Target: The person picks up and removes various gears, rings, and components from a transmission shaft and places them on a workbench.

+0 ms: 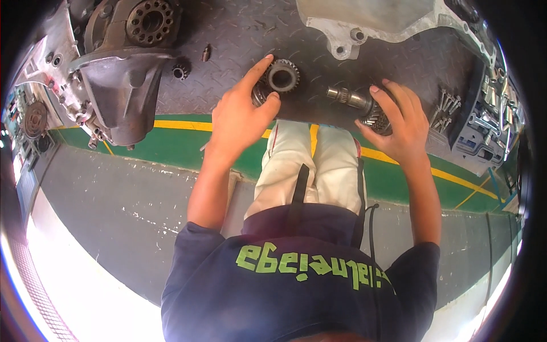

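Head view looks straight down on a dark steel checker-plate floor (239, 34), and everything is laid out across it. Biggest piece up top is a pale cast-aluminium housing (387, 17) with bolt lugs, stretching along the upper right. Over on the left sits a dark grey cast-iron differential carrier (128, 91), bell-shaped, with a round bolted flange above it. Far right, a blue-grey tray (484, 134) packed with shiny bolts and sockets.

Below the plate runs a green floor band with a yellow stripe (176, 125), then bare grey concrete. The person's cream trousers (307, 171) and navy shirt fill the lower middle.

Now the hands. The left hand (239, 117) is out over a grey toothed steel gear ring (283, 75) lying flat on the plate: index finger stretched past its left rim, thumb touching its lower edge, a loose pinch rather than a closed grasp. A second darker gear peeks out just beneath the palm.

The right hand (399, 122) is curled down around a splined steel shaft with a gear cluster (359, 102), fingers wrapped over the gear end, the splined tip sticking out to the left, clear of the hand. The shaft lies on the plate, near the gear ring but apart from it.

Smallest bits: a small dark pinion gear (180, 72) beside the carrier, and a short dark steel pin (206, 53) just above it.
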The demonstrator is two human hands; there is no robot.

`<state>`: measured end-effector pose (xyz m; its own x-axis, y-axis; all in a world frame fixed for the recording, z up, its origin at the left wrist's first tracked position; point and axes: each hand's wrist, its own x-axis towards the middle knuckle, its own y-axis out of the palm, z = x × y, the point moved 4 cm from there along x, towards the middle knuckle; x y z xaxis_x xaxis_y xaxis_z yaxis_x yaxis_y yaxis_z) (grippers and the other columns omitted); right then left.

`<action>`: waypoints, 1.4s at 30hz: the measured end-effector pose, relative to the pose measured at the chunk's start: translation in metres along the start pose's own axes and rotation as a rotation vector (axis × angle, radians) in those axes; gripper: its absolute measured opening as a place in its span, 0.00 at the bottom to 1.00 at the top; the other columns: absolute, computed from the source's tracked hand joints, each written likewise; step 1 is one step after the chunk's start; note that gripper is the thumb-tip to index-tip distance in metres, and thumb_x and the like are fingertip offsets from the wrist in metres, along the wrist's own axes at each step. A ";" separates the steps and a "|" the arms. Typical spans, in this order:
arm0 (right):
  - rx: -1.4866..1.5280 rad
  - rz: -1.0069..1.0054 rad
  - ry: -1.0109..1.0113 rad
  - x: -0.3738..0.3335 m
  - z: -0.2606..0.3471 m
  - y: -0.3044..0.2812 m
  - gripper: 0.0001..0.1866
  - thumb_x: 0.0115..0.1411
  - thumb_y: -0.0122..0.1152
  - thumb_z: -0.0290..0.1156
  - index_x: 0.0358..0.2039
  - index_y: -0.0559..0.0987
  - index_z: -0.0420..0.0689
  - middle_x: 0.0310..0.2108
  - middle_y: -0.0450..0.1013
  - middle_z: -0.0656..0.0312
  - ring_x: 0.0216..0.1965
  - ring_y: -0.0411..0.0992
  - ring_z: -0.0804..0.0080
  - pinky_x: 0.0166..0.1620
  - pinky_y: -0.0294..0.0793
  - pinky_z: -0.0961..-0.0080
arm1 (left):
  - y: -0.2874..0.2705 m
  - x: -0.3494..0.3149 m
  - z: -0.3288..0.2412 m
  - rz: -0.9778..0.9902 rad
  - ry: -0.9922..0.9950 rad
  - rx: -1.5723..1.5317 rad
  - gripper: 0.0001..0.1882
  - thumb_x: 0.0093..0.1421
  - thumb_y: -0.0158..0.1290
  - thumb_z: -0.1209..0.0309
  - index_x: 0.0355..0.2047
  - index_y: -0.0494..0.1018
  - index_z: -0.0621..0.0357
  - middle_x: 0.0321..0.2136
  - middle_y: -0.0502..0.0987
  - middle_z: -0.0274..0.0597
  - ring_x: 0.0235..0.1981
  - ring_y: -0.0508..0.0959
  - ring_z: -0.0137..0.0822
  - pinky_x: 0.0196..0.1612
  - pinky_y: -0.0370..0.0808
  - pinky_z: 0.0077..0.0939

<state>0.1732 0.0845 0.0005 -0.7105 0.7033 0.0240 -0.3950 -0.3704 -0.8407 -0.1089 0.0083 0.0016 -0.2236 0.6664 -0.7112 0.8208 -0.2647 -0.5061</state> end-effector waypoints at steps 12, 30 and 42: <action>-0.027 -0.005 -0.001 0.001 0.000 0.000 0.36 0.40 0.81 0.39 0.54 0.81 0.52 0.51 0.76 0.57 0.48 0.76 0.54 0.47 0.80 0.64 | -0.014 -0.006 0.025 0.030 -0.183 -0.091 0.39 0.50 0.67 0.49 0.56 0.68 0.58 0.42 0.82 0.58 0.45 0.82 0.58 0.49 0.77 0.41; -0.018 -0.028 -0.019 0.003 0.002 -0.002 0.35 0.40 0.81 0.38 0.53 0.81 0.50 0.51 0.76 0.55 0.47 0.76 0.53 0.47 0.80 0.62 | -0.005 0.018 -0.008 -0.076 0.131 1.044 0.32 0.51 0.70 0.49 0.44 0.68 0.57 0.34 0.78 0.51 0.33 0.85 0.50 0.31 0.83 0.40; -0.028 -0.023 -0.006 0.002 0.001 -0.002 0.35 0.39 0.81 0.38 0.52 0.81 0.50 0.50 0.76 0.55 0.47 0.76 0.53 0.47 0.80 0.62 | -0.001 0.019 -0.016 0.027 0.105 1.085 0.35 0.49 0.72 0.49 0.44 0.67 0.59 0.32 0.79 0.52 0.31 0.86 0.48 0.31 0.83 0.37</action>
<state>0.1716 0.0860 0.0029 -0.7051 0.7076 0.0471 -0.3950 -0.3366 -0.8548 -0.1058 0.0322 -0.0030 -0.1240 0.6937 -0.7095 -0.0873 -0.7199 -0.6886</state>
